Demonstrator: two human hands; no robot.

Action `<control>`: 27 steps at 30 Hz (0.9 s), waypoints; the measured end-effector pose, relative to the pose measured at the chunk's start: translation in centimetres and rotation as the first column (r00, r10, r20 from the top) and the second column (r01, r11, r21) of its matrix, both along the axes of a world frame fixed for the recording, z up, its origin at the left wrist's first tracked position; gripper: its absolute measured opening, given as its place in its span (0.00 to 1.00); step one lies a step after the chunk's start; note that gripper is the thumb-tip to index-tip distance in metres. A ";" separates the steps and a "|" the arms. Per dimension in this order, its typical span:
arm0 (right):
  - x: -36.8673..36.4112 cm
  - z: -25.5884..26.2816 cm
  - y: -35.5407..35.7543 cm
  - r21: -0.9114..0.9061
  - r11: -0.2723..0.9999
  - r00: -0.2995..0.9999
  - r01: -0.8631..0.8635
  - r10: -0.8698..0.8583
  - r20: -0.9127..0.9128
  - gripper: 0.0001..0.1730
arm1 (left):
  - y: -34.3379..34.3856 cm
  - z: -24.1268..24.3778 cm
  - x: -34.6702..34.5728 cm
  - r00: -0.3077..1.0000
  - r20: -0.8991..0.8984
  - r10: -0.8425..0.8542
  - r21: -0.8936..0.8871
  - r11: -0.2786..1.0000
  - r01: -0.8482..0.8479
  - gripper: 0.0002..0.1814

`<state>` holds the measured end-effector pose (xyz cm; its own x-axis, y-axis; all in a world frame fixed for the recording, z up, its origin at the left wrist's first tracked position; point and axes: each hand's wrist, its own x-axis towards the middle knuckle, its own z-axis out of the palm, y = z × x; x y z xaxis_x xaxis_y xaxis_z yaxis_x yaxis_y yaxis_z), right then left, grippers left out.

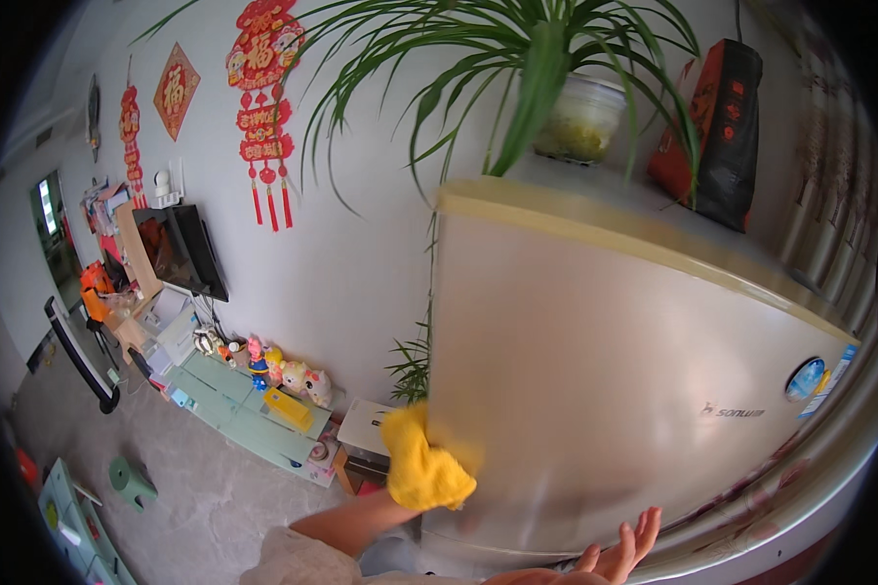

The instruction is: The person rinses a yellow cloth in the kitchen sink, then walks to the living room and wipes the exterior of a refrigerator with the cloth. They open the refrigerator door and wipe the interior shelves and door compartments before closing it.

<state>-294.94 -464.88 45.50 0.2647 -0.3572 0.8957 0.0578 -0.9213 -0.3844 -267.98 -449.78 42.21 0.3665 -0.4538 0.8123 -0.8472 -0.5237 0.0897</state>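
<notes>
A yellow cloth covers most of my left hand, which presses it to the left edge of a beige refrigerator door. The fingers are hidden under the cloth. My right hand is at the lower right in front of the door, its fingers apart and holding nothing. A round blue sticker is on the door's right part.
On the refrigerator's top stand a spider plant in a clear jar and a black and red bag. Curtains hang along the right. A pale green cabinet with plush toys, a wall-mounted television and a green stool are at the left.
</notes>
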 end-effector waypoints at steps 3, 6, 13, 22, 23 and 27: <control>0.4 -1.2 2.1 0.092 0.991 0.995 -0.094 0.098 -0.033 0.21 | -0.6 -4.8 -4.0 0.960 -0.227 -0.165 -0.045 0.986 0.159 0.15; 1.4 -1.7 3.9 0.159 0.978 0.990 -0.135 0.141 -0.030 0.17 | 0.3 -10.9 -4.5 0.654 -0.591 -0.472 -0.268 0.880 0.392 0.09; 8.5 -2.3 9.0 0.341 0.851 0.914 -0.400 0.395 0.090 0.11 | 2.4 -23.0 -2.4 -0.738 -0.310 -0.599 -0.889 0.458 0.003 0.14; 9.2 -1.5 15.2 0.155 0.859 0.873 -0.487 0.480 0.081 0.05 | 1.0 -5.5 -4.7 -0.427 -0.402 -0.810 -0.914 0.322 0.249 0.25; 8.9 -1.4 15.5 0.134 0.864 0.874 -0.485 0.477 0.090 0.05 | 1.0 -3.3 -5.0 -0.299 -0.417 -0.858 -0.888 0.316 0.334 0.26; 9.2 -2.0 17.0 0.077 0.930 0.932 -0.359 0.362 -0.021 0.07 | 1.7 3.2 -4.2 0.275 -0.223 -0.935 -0.712 0.349 0.609 0.32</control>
